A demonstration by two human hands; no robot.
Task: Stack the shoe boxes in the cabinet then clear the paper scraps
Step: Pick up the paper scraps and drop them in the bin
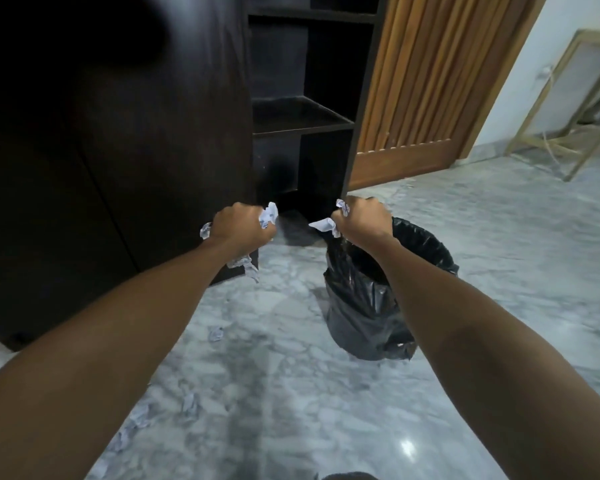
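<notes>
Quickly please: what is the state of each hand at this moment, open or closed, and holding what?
Left hand: closed on crumpled paper scraps.
Right hand: closed on more paper scraps, at the near rim of the black-lined bin.

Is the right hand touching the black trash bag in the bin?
Cannot tell. In the head view the right hand, clutching paper scraps, overlaps the trash bag rim, so any gap is hidden.

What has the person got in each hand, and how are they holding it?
Crumpled paper scraps in both. The left hand is a closed fist around a wad, bits poking out either side. The right hand clenches another wad, above the bin.
</notes>
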